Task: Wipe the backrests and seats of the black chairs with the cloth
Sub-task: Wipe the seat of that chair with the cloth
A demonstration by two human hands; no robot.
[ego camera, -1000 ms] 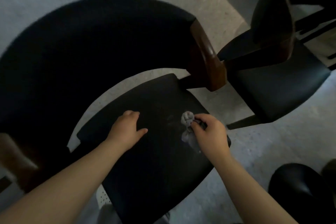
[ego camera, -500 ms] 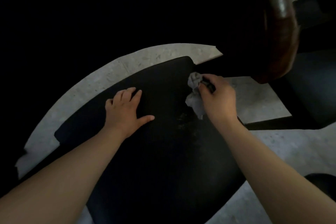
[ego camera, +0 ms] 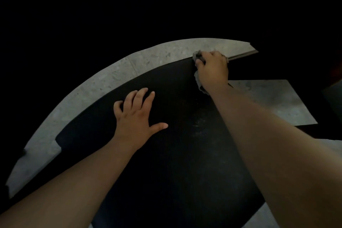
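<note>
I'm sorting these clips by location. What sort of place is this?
Probably an indoor room with seating, perhaps a dining or meeting area; it is too dark to say more. A black chair seat sits above a speckled stone-like floor, and the right hand grips a grey cloth at the seat's back edge.

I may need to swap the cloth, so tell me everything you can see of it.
The cloth is small, grey and crumpled, seemingly soft fabric. The right hand grips it at the far right corner of the seat. One wad pokes out ahead of the hand at the far edge; a wrinkled tail lies on the seat beside the wrist. Too dim to judge stains.
</note>
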